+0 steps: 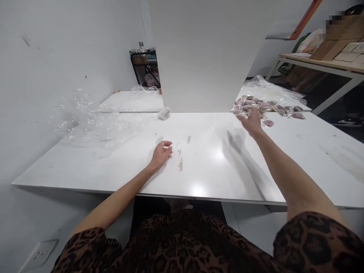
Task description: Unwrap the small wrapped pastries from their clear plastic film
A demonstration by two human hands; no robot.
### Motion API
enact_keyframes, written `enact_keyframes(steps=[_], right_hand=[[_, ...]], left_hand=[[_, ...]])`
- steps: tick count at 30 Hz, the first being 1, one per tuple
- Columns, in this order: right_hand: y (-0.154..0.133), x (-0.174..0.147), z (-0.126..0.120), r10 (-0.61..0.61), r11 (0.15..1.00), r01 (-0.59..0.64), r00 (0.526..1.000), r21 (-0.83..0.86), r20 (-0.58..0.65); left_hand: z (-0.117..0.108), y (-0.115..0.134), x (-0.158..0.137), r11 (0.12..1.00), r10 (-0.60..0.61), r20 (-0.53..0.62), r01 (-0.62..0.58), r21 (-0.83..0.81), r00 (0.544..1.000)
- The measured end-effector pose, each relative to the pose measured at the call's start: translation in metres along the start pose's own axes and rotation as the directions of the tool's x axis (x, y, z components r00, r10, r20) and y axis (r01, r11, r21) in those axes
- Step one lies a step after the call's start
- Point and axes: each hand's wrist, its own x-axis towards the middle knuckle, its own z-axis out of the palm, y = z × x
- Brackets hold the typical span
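Note:
My left hand (161, 156) rests low over the middle of the white table (204, 151). Its fingers are loosely curved and apart, with nothing visible between them. Out to the right, my right hand (251, 122) reaches to the near side of a pile of small pinkish and brown pieces in clear wrapping (278, 108). The thumb is spread away from the fingers; the fingertips overlap the pile, and I cannot tell whether they touch a piece. One pinkish wrapped piece (268, 123) lies apart, just right of that hand.
Crumpled clear plastic film (93, 121) covers the table's left side. A small clear wrapped bundle (164, 113) lies by the foot of a tall white panel (199, 57). More clear plastic (270, 87) lies behind the pile. A person sits at another table (321, 62) at the back right.

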Motion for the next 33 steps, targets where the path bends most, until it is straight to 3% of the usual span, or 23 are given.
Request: enact_keyframes(steps=[1,3,6,8,14,17,19,22,24,27,29,33], right_hand=[[0.001,-0.021,0.017,0.064,0.998,-0.065,0.997,-0.019,-0.037],[-0.005,-0.066,0.051,0.065,0.998,-0.065,0.997,-0.01,0.031],[-0.026,-0.12,0.087,-0.073,0.997,0.063,0.968,0.053,0.238],[-0.04,-0.139,0.098,-0.157,0.987,0.146,0.946,0.06,0.285],[-0.041,-0.139,0.105,-0.334,0.935,0.353,0.903,-0.023,0.268],[-0.036,-0.136,0.103,-0.373,0.915,0.4,0.888,-0.05,0.268],[-0.034,-0.135,0.103,-0.387,0.909,0.413,0.884,-0.052,0.263],[-0.035,-0.133,0.102,-0.392,0.907,0.417,0.886,-0.054,0.248],[-0.035,-0.131,0.102,-0.383,0.914,0.404,0.891,-0.042,0.242],[-0.038,-0.13,0.1,-0.323,0.944,0.329,0.916,0.018,0.236],[-0.045,-0.131,0.098,-0.225,0.974,0.207,0.943,0.097,0.247],[-0.075,-0.134,0.094,-0.072,0.939,-0.051,0.938,0.34,0.339]], left_hand=[[-0.004,0.001,0.012,0.997,0.032,-0.046,-0.029,0.065,0.998],[-0.013,0.004,0.038,0.969,0.107,-0.125,-0.075,0.234,0.986],[-0.02,0.012,0.082,0.885,0.185,-0.193,-0.078,0.458,0.964],[-0.02,0.017,0.111,0.805,0.209,-0.221,-0.039,0.592,0.953],[-0.008,0.023,0.19,0.61,0.198,-0.151,-0.001,0.792,0.968],[0.0,0.022,0.215,0.595,0.17,-0.124,-0.001,0.804,0.978],[0.005,0.02,0.222,0.609,0.141,-0.166,0.047,0.792,0.976],[0.01,0.017,0.215,0.673,0.12,-0.257,0.112,0.731,0.959],[0.012,0.016,0.199,0.747,0.113,-0.244,0.079,0.66,0.963],[0.019,0.014,0.157,0.85,0.107,-0.126,-0.024,0.527,0.986],[0.026,0.014,0.122,0.918,0.123,-0.013,-0.109,0.382,0.992],[0.038,0.019,0.056,0.98,0.196,0.259,-0.201,-0.007,0.946]])
